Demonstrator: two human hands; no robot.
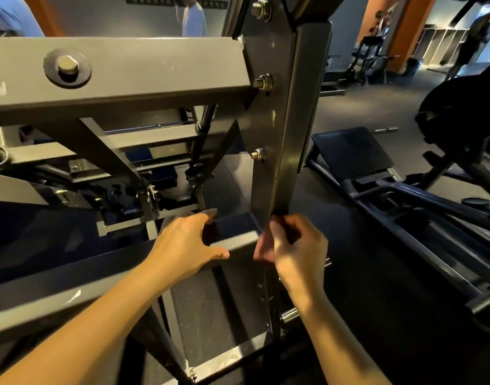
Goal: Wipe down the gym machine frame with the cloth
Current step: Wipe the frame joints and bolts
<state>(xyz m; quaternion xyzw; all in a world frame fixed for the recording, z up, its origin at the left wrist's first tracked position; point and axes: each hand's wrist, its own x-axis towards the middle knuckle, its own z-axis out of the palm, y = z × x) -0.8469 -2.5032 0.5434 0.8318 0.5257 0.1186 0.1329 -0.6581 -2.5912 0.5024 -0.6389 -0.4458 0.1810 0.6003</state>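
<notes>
Observed both forearms bare, entering from the lower edge and reaching forward to the gym machine frame (141, 68). Logged left hand (188, 243) palm-down over the lower crossbeam (71, 295), wrist straight, fingers spread wide and fairly straight toward the far edge, thumb splayed across the near face. Resting on the beam, gripping nothing. Logged right hand (293, 245) just beside it, at the foot of the grey upright (291, 120), knuckles up, wrist slightly bent, fingers curled tight toward the thumb.

Noted surroundings:
- bolts (263, 81) down the side of the upright
- diagonal braces and linkage behind the left hand, crowding the space past the crossbeam
- a chrome peg (289, 315) below the right wrist
- a padded bench (352, 151) and a dark weight plate (460, 107) to the right on the dark floor (363, 259)
- a person in a white shirt (194, 18) far behind

Cannot make out the cloth with certainty. Something dark pinched between right fingers and thumb against the upright's lower edge, blurred; cannot tell whether cloth or frame edge. Frame itself directly ahead, under both hands.
</notes>
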